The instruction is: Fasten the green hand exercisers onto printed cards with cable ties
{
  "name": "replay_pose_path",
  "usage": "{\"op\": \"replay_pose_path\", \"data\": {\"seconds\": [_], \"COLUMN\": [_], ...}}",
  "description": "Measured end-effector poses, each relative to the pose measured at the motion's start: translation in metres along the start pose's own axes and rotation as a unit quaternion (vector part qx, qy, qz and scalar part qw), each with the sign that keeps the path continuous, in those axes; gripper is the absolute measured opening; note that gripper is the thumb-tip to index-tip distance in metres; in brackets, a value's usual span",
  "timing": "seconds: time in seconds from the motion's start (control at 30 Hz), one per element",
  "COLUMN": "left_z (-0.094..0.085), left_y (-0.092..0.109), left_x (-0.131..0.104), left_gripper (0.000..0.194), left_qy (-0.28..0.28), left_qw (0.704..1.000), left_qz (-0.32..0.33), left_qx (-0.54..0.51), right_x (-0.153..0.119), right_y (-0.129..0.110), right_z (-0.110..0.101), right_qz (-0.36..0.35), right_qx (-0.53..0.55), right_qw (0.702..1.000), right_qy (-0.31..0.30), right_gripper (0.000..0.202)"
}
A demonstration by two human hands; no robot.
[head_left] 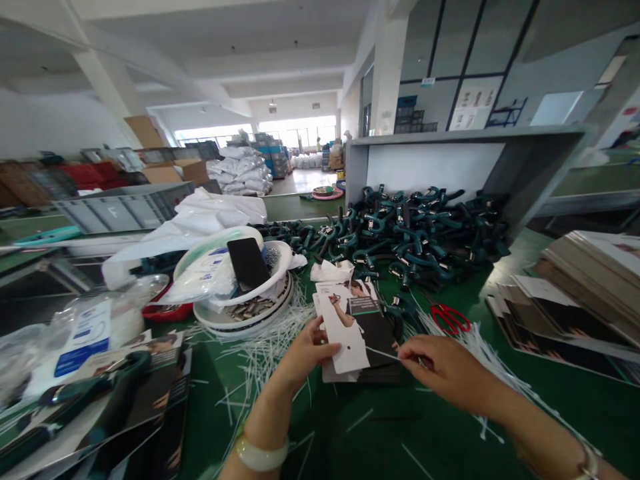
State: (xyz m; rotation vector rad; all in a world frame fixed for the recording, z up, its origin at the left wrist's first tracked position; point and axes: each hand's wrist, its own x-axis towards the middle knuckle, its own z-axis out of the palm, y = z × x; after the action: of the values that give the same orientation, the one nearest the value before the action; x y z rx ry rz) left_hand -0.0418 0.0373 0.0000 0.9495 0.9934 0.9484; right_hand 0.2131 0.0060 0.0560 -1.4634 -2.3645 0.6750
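Observation:
My left hand [313,350] pinches the left edge of a printed card [345,333], which lies over a small stack of similar cards at the middle of the green table. At the card's right side, the closed fingers of my right hand [420,357] hold the end of a thin white tie [383,352] that stretches from the card. Loose white ties [275,347] lie left of my left hand, and more spread beneath my right forearm. Red-handled scissors [450,319] rest just beyond my right hand. A crumpled white piece [332,271] sits behind the cards.
A large heap of dark green tools [415,233] lies ahead under a grey shelf [470,138]. Bowls of metal parts with a black phone [247,264] stand left of centre. Carded tools [115,393] lie at the near left, stacked cards [590,280] at the right.

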Motion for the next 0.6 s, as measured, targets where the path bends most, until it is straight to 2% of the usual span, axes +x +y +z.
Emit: {"op": "replay_pose_path", "data": {"seconds": [0.1, 0.23, 0.4, 0.6], "left_z": [-0.004, -0.005, -0.001, -0.003], "left_y": [0.0, 0.0, 0.003, 0.003], "left_x": [-0.001, 0.001, 0.0, 0.0], "left_gripper": [0.05, 0.05, 0.052, 0.057], "left_qy": [-0.016, -0.016, -0.005, -0.012], "left_qw": [1.0, 1.0, 1.0, 1.0], "left_qz": [-0.002, 0.005, 0.021, 0.011], "left_qx": [0.007, 0.006, 0.008, 0.019], "right_x": [0.009, 0.017, 0.024, 0.025], "right_y": [-0.013, -0.021, -0.031, -0.039], "right_z": [0.009, 0.011, 0.005, 0.002], "right_qz": [-0.07, -0.112, -0.167, -0.243], "right_qx": [-0.183, -0.311, -0.374, -0.391], "right_qw": [0.98, 0.943, 0.911, 0.885], "right_qy": [0.044, 0.032, 0.045, 0.077], "right_gripper": [0.024, 0.022, 0.021, 0.018]}}
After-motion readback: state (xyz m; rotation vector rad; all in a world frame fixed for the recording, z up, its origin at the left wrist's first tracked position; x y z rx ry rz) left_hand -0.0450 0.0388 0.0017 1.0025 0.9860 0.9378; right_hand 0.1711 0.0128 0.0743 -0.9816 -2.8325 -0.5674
